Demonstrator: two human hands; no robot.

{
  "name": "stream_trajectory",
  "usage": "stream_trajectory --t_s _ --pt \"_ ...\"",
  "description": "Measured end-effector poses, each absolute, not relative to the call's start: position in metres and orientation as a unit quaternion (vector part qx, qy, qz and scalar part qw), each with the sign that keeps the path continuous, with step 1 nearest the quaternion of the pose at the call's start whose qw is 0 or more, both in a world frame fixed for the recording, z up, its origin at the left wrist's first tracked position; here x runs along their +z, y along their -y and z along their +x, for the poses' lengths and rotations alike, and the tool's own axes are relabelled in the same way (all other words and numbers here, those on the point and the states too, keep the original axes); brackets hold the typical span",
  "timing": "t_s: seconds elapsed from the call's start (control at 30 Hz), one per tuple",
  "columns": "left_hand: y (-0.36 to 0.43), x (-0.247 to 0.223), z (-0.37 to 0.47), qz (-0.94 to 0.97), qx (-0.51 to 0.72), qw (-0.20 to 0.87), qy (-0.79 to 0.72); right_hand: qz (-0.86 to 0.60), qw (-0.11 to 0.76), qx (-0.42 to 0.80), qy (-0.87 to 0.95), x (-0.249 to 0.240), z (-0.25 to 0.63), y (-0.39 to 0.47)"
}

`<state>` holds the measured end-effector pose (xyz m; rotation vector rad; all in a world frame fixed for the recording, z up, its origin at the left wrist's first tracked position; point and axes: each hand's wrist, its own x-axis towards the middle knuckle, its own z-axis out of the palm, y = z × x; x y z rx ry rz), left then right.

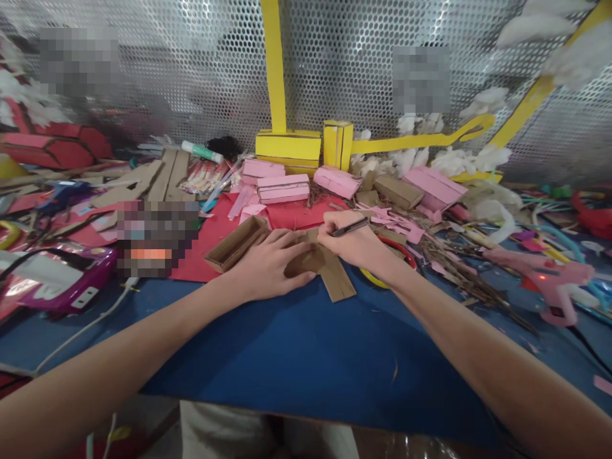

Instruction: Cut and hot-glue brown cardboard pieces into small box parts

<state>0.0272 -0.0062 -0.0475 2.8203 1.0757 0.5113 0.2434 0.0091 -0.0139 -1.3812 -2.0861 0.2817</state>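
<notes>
My left hand (pixel 277 264) lies flat with its fingers spread, pressing on a piece of brown cardboard (pixel 338 280). In my right hand (pixel 347 237) a dark pen (pixel 351 226) is gripped, its writing end hidden by my fingers at the cardboard's far part. Just left of my left hand sits an open cardboard box (pixel 238 242), long and narrow, partly behind that hand. Under the box and the cardboard's far side spreads a sheet of red paper (pixel 194 255). Beside my right wrist lies a red and yellow ring (pixel 405 250), partly covered by the arm.
Pink paper-covered boxes (pixel 284 189) and yellow ones (pixel 287 145) line the back, before a perforated metal screen (pixel 344 76). A pink glue gun (pixel 549 274) with a lit red light lies right, near twigs (pixel 468 274). A purple-and-white object (pixel 71 277) and a white cable (pixel 95 325) are left.
</notes>
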Motion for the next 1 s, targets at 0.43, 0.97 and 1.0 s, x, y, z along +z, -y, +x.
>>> stream_trajectory --t_s 0.43,0.97,1.0 --pt "0.007 -0.043 0.028 0.922 0.156 0.044 -0.352 -0.534 0.315 0.121 0.775 -0.013 0.242 -0.003" --pt "0.008 -0.042 0.028 0.921 0.152 0.050 -0.354 -0.541 0.329 0.129 0.764 -0.011 0.240 0.003" --pt "0.008 -0.042 0.028 0.921 0.152 0.049 -0.354 -0.542 0.328 0.128 0.763 -0.011 0.240 0.003"
